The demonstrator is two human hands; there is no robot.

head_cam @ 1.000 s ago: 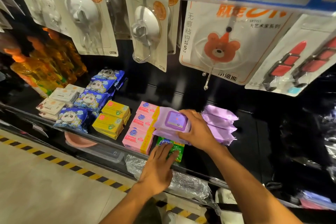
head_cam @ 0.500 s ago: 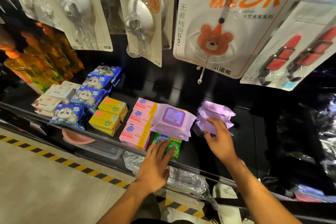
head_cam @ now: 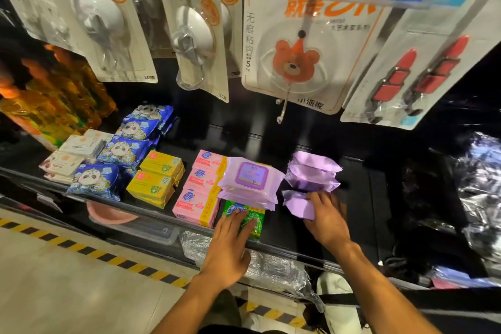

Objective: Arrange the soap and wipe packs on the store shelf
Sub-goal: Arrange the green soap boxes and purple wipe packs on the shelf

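Purple wipe packs [head_cam: 311,171] sit center-right on the shelf [head_cam: 360,198]. Your R hand [head_cam: 326,221] touches the nearest one, blurred; can't tell if it grips. Your L hand [head_cam: 227,249] lies flat, fingers straight, on the green soap pack [head_cam: 235,207], lower center, just below the lidded wipe stack [head_cam: 249,182].

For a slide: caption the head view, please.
Left hand rests on the green soap pack while right hand holds a purple wipe pack on the shelf.

lilac soft plastic wipe packs [head_cam: 311,168] | pink card soap boxes [head_cam: 195,205], yellow band | yellow card soap boxes [head_cam: 150,184], green shield | blue foil packs [head_cam: 95,180], panda print
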